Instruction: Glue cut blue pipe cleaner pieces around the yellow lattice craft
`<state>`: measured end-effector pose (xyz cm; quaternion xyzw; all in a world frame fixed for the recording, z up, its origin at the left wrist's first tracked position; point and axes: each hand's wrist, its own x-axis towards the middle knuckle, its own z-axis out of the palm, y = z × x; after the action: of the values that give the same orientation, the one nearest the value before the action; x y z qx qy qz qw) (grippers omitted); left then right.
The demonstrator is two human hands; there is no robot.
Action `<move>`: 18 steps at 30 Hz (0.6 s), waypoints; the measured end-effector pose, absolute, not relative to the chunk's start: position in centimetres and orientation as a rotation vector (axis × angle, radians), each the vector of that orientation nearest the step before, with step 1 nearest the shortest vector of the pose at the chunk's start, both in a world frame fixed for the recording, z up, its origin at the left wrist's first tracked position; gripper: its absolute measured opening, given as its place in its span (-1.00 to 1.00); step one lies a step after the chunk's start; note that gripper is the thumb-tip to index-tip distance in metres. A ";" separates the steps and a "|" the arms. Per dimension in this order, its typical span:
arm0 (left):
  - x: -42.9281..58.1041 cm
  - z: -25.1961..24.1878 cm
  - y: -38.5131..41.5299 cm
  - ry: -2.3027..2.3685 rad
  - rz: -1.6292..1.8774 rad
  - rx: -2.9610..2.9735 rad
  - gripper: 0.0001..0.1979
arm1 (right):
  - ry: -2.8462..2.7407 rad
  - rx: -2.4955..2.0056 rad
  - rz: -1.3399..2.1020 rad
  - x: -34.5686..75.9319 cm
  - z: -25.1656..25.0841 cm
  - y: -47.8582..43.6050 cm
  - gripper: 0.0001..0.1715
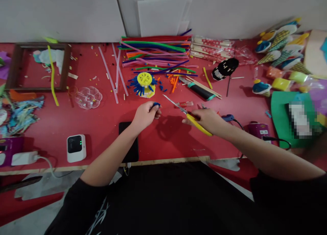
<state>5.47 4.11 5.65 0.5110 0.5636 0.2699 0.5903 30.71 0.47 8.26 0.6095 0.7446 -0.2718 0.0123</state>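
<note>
From a distance, I look down through the head camera on a red bench (pixel 99 126). My left hand (pixel 145 116), near the middle, is curled closed, with a small blue piece (pixel 156 105) pinched at the fingertips. My right hand (pixel 207 119) is wrapped round a pair of yellow-handled scissors (pixel 198 125); the blades point up and left, apart from the blue piece, and I cannot tell how far they are parted. Just beyond my left hand sits a yellow wheel (pixel 145 78) with short blue strips (pixel 136 86) fanned out beside it. To its right lie orange bits (pixel 175 82) and a black-and-green knife (pixel 200 91). Along the back runs a bundle of coloured fuzzy sticks (pixel 155 47). A black phone (pixel 130 148) lies partly under my left forearm.
</note>
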 end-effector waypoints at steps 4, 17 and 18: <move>4.7 5.0 3.6 1.319 0.631 1.286 -0.82 | 2.106 2.099 -0.347 33.3 9.6 3.7 -0.39; 4.1 3.8 -0.7 1.334 0.472 2.228 -0.73 | 2.161 2.055 -0.248 39.2 9.1 8.4 -0.74; 4.0 3.7 -1.0 1.331 0.469 2.276 -0.72 | 2.189 2.033 -0.254 39.4 9.2 7.6 -0.73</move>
<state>4.05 -1.04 3.67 0.8272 0.4837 0.1705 0.2297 39.42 7.57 9.17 0.6764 0.7281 -0.0845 0.0716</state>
